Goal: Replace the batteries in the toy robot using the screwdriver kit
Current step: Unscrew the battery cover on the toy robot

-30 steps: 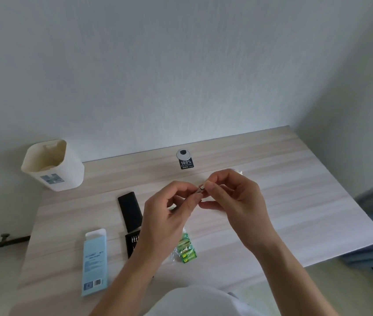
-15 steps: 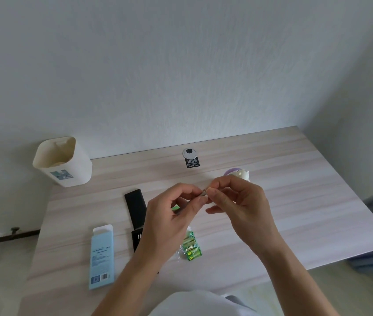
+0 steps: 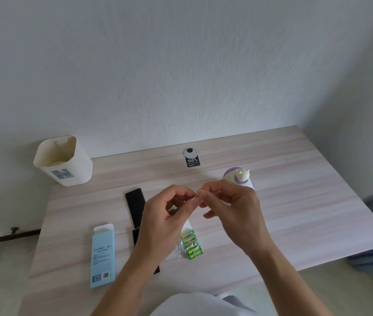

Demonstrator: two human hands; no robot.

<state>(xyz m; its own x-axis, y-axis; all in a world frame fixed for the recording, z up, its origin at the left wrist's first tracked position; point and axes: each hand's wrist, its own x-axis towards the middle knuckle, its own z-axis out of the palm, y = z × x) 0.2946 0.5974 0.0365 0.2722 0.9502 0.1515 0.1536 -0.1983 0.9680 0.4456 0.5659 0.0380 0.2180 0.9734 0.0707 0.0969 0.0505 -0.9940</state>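
Note:
My left hand and my right hand meet above the table's middle. Both pinch a small grey metal piece between their fingertips; most of it is hidden by the fingers. The white and purple toy robot lies just behind my right hand. A torn pack of green batteries lies below the hands. Something green shows through under my left hand. The black screwdriver kit lid lies left of my left hand, and the kit's black tray is mostly hidden under my left forearm.
A light blue open carton lies at the front left. A cream bin stands at the table's back left corner. A round cable grommet with a black sticker sits at the back edge. The wooden table ends near my body.
The view has swung left and down, so the toy robot has come out from behind my right hand. Both hands keep pinching the small grey piece together.

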